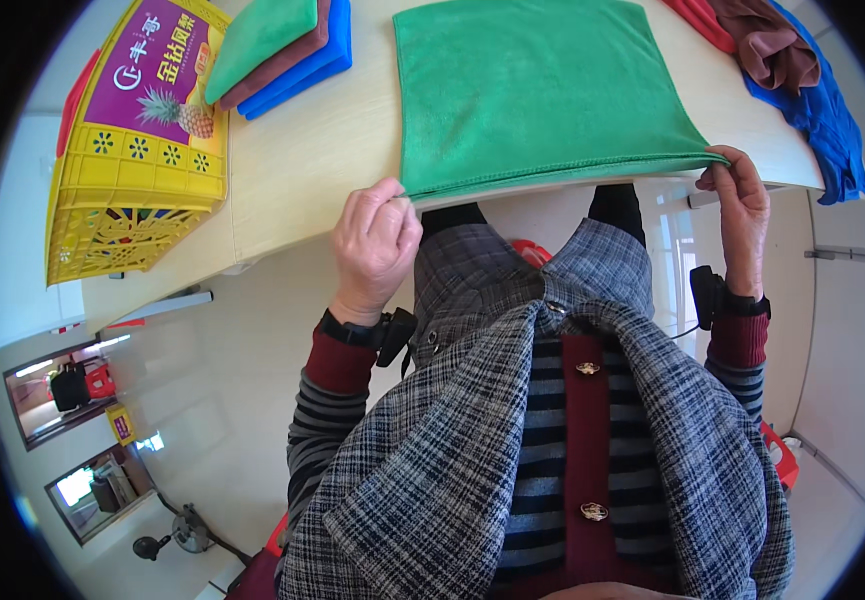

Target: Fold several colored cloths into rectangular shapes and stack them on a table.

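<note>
Hands (375, 245) pinching green cloth (537, 90) corners

- The green cloth (537, 85) runs off the top edge, so its far hem is unseen.
- Beyond the right hand (740, 215), the pile of loose cloths (792, 70) is cut by the top edge.
- Beyond the left hand (374, 245), the folded stack (282, 50) is likewise cut at the top.
- Both hands' fingertips tuck under the cloth's near corners, hidden.
- The worktop's (302, 170) underside and legs are hidden by the person's coat.
- Left of the left hand, the yellow crate's (127, 190) inside is covered by a printed card.
</note>
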{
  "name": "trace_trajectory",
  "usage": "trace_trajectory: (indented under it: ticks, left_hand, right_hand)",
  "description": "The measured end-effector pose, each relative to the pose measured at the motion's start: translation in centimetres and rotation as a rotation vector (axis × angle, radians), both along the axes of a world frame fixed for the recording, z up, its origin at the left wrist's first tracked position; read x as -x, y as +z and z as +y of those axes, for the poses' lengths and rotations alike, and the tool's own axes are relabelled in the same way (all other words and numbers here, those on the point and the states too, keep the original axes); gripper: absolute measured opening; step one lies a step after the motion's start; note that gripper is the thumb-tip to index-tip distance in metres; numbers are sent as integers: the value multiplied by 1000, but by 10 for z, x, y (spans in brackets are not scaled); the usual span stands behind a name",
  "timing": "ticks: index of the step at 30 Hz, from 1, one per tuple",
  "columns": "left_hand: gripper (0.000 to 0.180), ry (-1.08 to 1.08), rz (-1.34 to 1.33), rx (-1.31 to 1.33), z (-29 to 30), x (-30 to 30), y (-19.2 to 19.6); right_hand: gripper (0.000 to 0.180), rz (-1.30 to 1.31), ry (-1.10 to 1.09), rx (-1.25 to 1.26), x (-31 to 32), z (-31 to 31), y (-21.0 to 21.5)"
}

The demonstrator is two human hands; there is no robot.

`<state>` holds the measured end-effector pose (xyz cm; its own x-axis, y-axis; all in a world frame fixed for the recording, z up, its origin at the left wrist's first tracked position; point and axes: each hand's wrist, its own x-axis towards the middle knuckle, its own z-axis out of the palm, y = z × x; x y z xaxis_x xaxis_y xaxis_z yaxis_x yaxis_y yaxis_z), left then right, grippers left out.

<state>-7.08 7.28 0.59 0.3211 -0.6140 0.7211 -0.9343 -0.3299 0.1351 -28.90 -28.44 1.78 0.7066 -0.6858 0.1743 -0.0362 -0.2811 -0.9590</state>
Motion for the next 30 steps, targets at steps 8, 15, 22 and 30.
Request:
trace_trajectory:
  ticks: [8, 15, 22, 30]
  left_hand:
    - [26, -5, -58, 38, -18, -49, 94]
    - [21, 1, 149, 234, -34, -67, 215]
    - [26, -323, 508, 385, -34, -97, 251]
    - [24, -50, 173, 157, -73, -148, 251]
  right_hand:
    - [18, -56, 37, 447, -29, -36, 74]
    - [18, -292, 163, 368, -33, -63, 197]
    - [21, -210, 370, 114, -49, -87, 227]
    - [16, -205, 287, 307, -113, -128, 220]
